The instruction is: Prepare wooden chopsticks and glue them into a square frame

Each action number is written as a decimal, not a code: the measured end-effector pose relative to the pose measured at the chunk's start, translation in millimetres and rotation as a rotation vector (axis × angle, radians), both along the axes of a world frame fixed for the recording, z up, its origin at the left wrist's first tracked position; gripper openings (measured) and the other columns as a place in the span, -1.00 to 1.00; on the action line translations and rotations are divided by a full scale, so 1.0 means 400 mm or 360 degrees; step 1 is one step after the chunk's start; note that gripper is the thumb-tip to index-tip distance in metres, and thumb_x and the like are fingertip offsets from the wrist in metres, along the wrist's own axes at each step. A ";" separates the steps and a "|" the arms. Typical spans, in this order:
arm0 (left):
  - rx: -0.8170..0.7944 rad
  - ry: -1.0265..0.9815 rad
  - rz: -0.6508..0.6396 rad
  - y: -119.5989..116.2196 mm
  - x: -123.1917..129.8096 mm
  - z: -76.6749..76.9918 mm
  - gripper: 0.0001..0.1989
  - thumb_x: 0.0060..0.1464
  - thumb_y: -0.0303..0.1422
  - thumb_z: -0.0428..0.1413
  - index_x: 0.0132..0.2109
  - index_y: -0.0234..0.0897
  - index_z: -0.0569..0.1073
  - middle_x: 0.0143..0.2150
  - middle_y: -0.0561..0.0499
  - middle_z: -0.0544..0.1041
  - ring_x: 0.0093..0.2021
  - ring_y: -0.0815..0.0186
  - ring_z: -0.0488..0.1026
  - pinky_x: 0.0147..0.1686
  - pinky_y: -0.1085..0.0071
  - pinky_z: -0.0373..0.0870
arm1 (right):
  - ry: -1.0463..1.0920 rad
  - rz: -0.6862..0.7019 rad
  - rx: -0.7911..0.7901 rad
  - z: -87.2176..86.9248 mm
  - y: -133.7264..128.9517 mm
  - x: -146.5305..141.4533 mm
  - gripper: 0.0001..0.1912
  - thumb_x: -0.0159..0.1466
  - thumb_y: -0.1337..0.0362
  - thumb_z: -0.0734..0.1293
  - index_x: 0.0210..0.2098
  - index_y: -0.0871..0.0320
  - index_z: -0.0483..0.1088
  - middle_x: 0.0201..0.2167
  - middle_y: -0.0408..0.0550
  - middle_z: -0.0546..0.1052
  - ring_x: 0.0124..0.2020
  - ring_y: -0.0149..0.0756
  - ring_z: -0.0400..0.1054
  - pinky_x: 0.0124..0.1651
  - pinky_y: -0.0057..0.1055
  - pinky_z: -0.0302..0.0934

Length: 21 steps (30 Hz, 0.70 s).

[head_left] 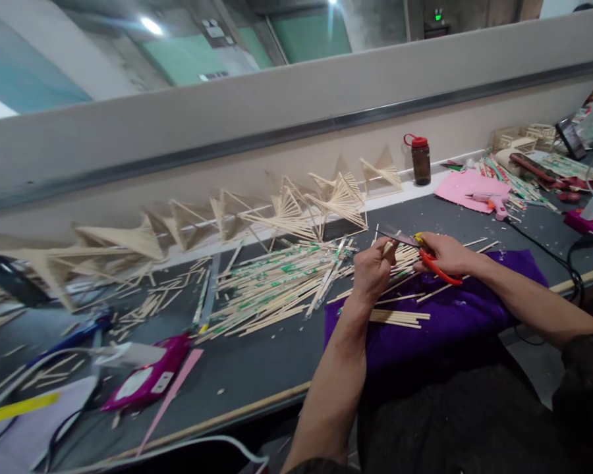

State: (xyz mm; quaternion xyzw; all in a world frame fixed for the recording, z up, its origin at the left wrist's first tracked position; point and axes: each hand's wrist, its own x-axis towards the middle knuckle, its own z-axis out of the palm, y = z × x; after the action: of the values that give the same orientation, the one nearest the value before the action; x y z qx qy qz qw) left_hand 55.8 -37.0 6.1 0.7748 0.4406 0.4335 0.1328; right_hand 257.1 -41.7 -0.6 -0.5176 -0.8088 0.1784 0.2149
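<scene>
Table (247, 378), dark grey, one: spreads beneath my work from 8 to 2 o'clock.
Stick structures (289, 220), pale, fanned and twisted: a row along the wall, 9 to 11 o'clock from my hands.
Cloth (454, 336), purple: under my hands and toward 6 o'clock.
Heap of sticks (269, 286), many in printed wrappers: at 9 o'clock, nearer my left arm.
Bottle (421, 163), brown with red cap: upright at 12 o'clock.
Glue gun (491, 203), pink: on its side at 2 o'clock, nearer my right hand.
Left hand (372, 270), mine: fingers curled, pinching a stick.
Right hand (445, 253), mine: wrapped around the scissors' grips.
Scissors (432, 263), red-handled: long axis from 4 o'clock at the handles to 10 at the tip; the blades cross just beyond my left fingertips. How wide they are parted, I cannot tell.
Loose sticks (400, 319), bare: side by side on the cloth, 6 o'clock, nearer my left wrist.
Stick (388, 248), pale: its end shows at my left fingertips, just beside the blades; whether they touch, I cannot tell.
</scene>
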 end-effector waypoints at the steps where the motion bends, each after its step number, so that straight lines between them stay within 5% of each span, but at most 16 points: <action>1: -0.0006 -0.0004 0.0001 0.000 -0.001 0.000 -0.64 0.21 -0.18 -0.02 -0.45 -0.25 0.45 -0.63 0.11 0.39 -0.59 0.45 0.32 -0.46 0.55 0.24 | 0.0001 0.0001 -0.0002 -0.001 0.000 0.001 -0.57 0.13 0.01 0.34 -0.14 0.16 0.30 -0.28 -0.04 0.48 -0.37 -0.31 0.29 -0.37 -0.44 0.04; 13: -0.0225 -0.0075 -0.0159 0.010 -0.009 -0.005 -0.59 0.20 -0.08 -0.04 -0.46 -0.24 0.45 -0.65 0.12 0.35 -0.62 0.45 0.25 -0.55 0.53 0.19 | 0.0027 0.0010 -0.0005 -0.002 0.001 0.004 -0.63 0.11 0.03 0.34 -0.23 0.15 0.28 -0.35 -0.10 0.45 -0.42 -0.35 0.24 -0.39 -0.45 0.01; 21: -0.0220 -0.0051 -0.0025 0.023 -0.009 -0.017 -0.57 0.15 -0.23 -0.05 -0.63 -0.25 0.39 -0.62 0.06 0.42 -0.58 0.41 0.33 -0.51 0.49 0.24 | 0.0113 -0.0039 -0.0030 -0.009 -0.002 -0.012 -0.80 0.15 0.16 0.27 -0.32 0.16 0.28 -0.44 -0.14 0.43 -0.48 -0.41 0.18 -0.43 -0.48 -0.03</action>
State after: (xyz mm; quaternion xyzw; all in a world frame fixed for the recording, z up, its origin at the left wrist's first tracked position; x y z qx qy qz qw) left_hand 52.3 -27.7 -0.5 0.7601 0.4612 0.4134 0.1966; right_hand 252.2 -42.6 -4.1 -0.5229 -0.7924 0.2017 0.2407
